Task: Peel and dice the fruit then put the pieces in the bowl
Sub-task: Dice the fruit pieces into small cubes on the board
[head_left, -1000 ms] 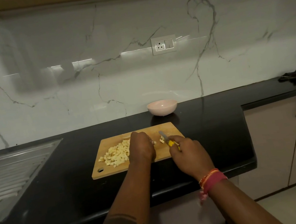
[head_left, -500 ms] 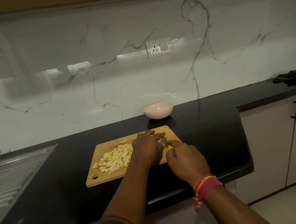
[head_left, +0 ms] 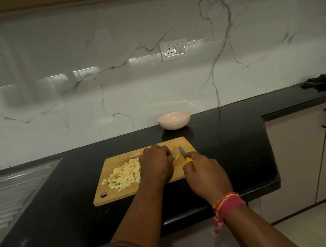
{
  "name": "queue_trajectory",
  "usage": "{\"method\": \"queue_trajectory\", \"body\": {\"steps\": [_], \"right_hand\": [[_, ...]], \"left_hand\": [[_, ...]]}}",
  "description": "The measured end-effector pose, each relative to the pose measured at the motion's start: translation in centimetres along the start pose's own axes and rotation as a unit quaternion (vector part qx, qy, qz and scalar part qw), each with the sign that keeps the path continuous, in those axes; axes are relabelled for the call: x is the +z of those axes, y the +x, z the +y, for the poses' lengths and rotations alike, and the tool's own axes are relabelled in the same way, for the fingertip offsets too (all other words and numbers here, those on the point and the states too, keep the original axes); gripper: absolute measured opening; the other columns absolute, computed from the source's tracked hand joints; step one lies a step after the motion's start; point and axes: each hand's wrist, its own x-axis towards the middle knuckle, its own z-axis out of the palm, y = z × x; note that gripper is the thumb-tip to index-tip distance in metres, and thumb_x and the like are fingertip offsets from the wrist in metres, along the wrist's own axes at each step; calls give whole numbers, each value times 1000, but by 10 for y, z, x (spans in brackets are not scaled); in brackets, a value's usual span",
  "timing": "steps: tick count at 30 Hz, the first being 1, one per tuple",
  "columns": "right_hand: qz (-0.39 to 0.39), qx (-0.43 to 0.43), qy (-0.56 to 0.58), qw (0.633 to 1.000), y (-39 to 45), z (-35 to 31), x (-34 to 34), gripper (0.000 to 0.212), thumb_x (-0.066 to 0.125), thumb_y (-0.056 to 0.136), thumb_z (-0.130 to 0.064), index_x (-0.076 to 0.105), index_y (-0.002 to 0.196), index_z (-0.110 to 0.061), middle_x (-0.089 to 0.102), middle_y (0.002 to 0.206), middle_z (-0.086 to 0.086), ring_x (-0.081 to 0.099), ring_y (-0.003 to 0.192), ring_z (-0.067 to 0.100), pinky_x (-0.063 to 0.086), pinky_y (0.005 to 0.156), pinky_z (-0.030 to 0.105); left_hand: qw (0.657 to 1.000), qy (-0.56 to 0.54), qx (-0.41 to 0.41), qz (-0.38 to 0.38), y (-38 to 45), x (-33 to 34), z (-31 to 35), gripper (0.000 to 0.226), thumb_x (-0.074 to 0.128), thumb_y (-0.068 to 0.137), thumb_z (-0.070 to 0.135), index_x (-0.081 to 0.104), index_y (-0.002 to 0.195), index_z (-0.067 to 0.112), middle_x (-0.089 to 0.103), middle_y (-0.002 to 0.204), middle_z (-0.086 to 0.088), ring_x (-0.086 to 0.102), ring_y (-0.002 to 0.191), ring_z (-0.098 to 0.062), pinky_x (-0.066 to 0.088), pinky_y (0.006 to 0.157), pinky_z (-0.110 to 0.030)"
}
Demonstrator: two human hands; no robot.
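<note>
Dicing nearly complete: left hand (head_left: 157,162) clenched on the last fruit piece (head_left: 176,155); right hand (head_left: 205,175) grasping the knife (head_left: 185,155). Next, presumably, transfer the diced pile (head_left: 124,175) to the bowl (head_left: 173,120), centre frame.

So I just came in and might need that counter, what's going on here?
A person is dicing fruit on a wooden cutting board on the black counter. The right hand grips a yellow-handled knife, while the left hand holds down the last bit of fruit beside the blade. A pile of diced pieces sits on the board's left side. The pink bowl behind the board looks empty, so nothing has been transferred yet.
</note>
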Motion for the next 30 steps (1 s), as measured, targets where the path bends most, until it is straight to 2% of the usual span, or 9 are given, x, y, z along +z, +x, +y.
{"method": "queue_trajectory", "body": {"steps": [5,7,10,13,16,19,23,28,30], "right_hand": [[-6,4,-17,1000,1,-3,1,44,38,101,-34,49,144,-28,66,88,-2,61,71,13,48,57,28],[-7,4,-20,1000,1,-3,1,44,38,101,-34,49,144,-28,67,92,0,62,74,15,53,62,31],[-9,6,-19,1000,0,-2,0,45,38,102,-35,47,145,-28,67,94,0,63,76,15,55,65,33],[-9,6,-14,1000,0,-2,0,45,38,102,-34,47,146,-29,65,89,-2,61,73,12,50,59,29],[-11,4,-10,1000,0,-3,1,44,38,102,-33,48,145,-28,62,81,-5,60,68,10,44,54,27],[-16,2,-20,1000,0,-2,1,44,38,102,-32,48,145,-27,62,80,-4,60,68,11,46,55,28],[-27,-15,-33,999,0,-3,0,45,37,102,-34,47,146,-30,62,80,-5,60,70,12,48,59,29],[-39,-37,-65,996,0,-4,1,50,36,101,-32,40,151,-36,60,82,-4,58,73,14,48,62,30],[-53,-45,-88,994,5,-5,2,50,36,101,-30,40,151,-36,66,91,-1,57,75,15,47,64,30]], "left_hand": [[997,34,-68,9,-5,0,-4,32,58,97,33,60,128,27,54,137,-5,47,128,-28,38,109,-47],[999,12,-30,21,-4,2,-3,34,56,99,36,59,132,30,52,140,-1,45,130,-25,36,109,-46],[999,0,50,10,0,3,5,31,50,101,43,67,126,36,59,136,7,49,125,-22,38,103,-44],[1000,-8,22,-15,3,2,8,25,54,101,44,72,117,36,67,121,8,54,116,-22,38,98,-42],[1000,-17,-6,-10,4,3,5,18,59,99,39,71,110,32,69,114,7,56,110,-21,40,98,-42],[1000,-25,-13,-7,4,3,5,18,56,98,34,69,110,31,68,116,6,56,109,-20,39,98,-42],[999,-34,25,-28,6,7,4,28,53,100,41,68,124,39,66,127,10,55,118,-22,39,100,-45],[999,-41,1,-33,11,9,1,24,57,101,38,72,120,39,69,122,11,57,115,-21,41,98,-42],[999,-42,-3,-34,12,10,1,23,58,100,39,73,118,40,70,121,12,58,114,-21,42,98,-42]]}}
